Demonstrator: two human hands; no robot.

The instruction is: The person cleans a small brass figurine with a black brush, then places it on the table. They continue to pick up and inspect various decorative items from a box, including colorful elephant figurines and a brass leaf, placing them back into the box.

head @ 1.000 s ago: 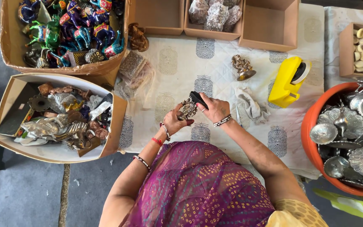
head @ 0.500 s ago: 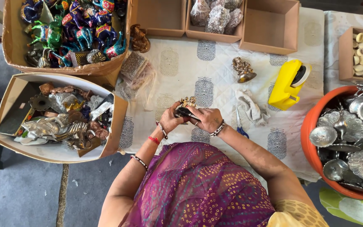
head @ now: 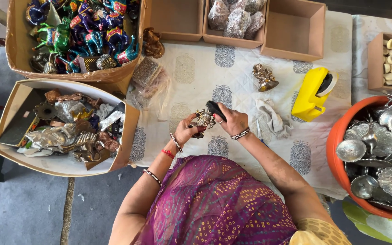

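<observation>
My left hand (head: 188, 130) grips a small ornate metal figurine (head: 202, 119) above the white patterned cloth (head: 196, 77). Pressed against the top of the figurine is a black brush (head: 215, 110), which my right hand (head: 232, 121) holds. Both hands meet over the near middle of the cloth, just in front of my purple garment. A grey rag (head: 271, 117) lies just right of my right hand. A second brass figurine (head: 265, 77) stands upright on the cloth further back.
A yellow tape dispenser (head: 311, 93) lies right of the rag. An orange tub (head: 341, 159) of silver dishes is at right. Cardboard boxes (head: 123, 140) of metal pieces and painted animal figures (head: 85, 31) sit at left. More boxes (head: 293, 29) line the back.
The figurine and brush have shifted slightly between frames as my right hand works the brush over it; my hands stay together over the same part of the cloth.
</observation>
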